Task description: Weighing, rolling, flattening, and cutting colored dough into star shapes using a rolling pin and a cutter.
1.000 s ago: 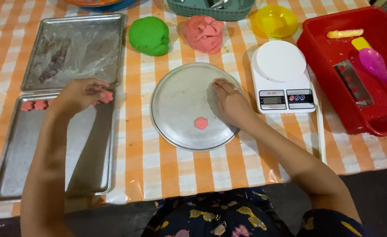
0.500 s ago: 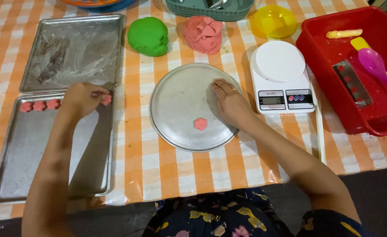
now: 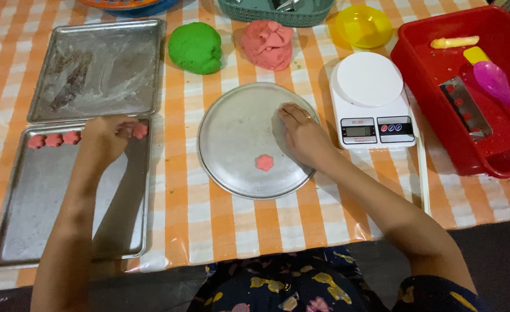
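Pink flower-shaped dough pieces (image 3: 54,140) lay in a row along the far edge of the near baking tray (image 3: 29,231), at the left of the scene. The left hand (image 3: 106,138) rested over that row with its fingers curled down onto one more pink piece (image 3: 140,130) at the row's right end; whether the fingers pinched it or only pressed on it could not be told. Just beyond stood a second baking tray (image 3: 99,69), dusted and smeared.

One more pink flower piece (image 3: 264,162) sat alone on the round metal plate (image 3: 232,144) in the middle of the table. The right hand (image 3: 304,134) lay flat on the plate's right part, fingers together and gripping nothing, near that piece but apart from it.

Far of the plate were a green dough ball (image 3: 196,47) and a pink dough lump (image 3: 268,44), side by side. Right of the plate, touching its rim, stood a white kitchen scale (image 3: 370,101), with a yellow bowl (image 3: 363,25) beyond it. A red bin (image 3: 440,110) at the far right held a purple spoon (image 3: 492,81) and a metal scraper (image 3: 465,104). An orange-and-white checked cloth (image 3: 266,225) covered the table.
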